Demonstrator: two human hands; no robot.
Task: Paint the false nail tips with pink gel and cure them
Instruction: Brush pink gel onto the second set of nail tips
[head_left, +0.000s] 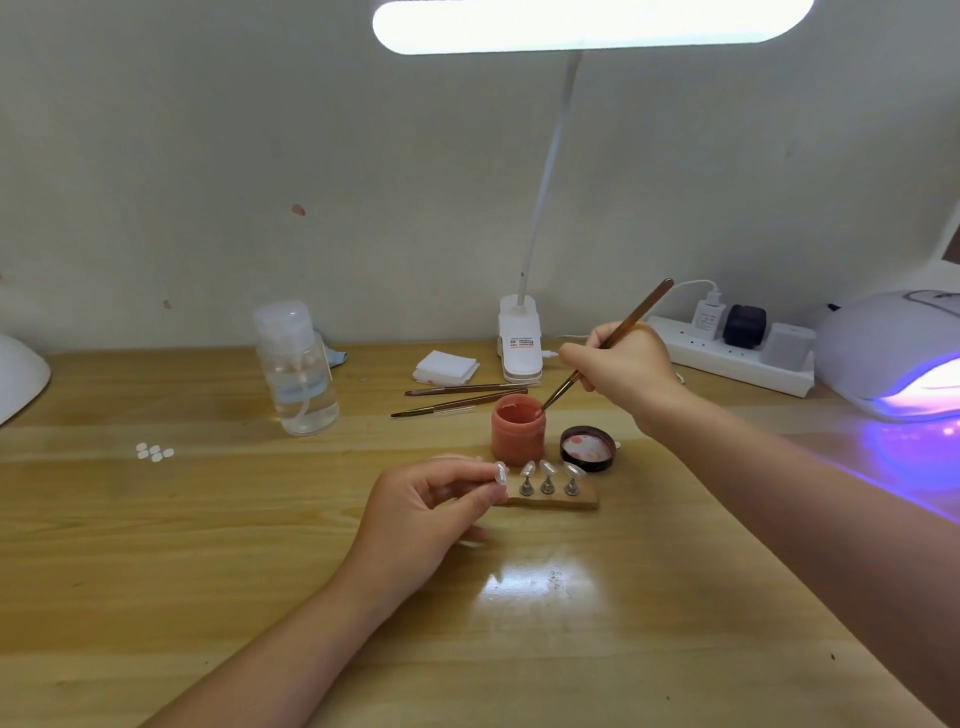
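An open pink gel jar (518, 432) stands mid-table, its dark lid (588, 448) lying beside it on the right. My right hand (623, 366) grips a brown brush (610, 340) whose tip dips into the jar's mouth. My left hand (431, 512) pinches a small stand bearing a clear nail tip (501, 473) at the left end of a wooden holder (558, 500). Three more clear tips (548, 469) sit on metal stands on that holder. Several loose tips (154, 452) lie far left on the table.
A lit curing lamp (893, 353) glows purple at the right edge. Behind it runs a white power strip (732, 356). Two spare brushes (462, 396), white pads (445, 366), a clear pump bottle (298, 369) and a clip desk lamp (519, 343) stand further back.
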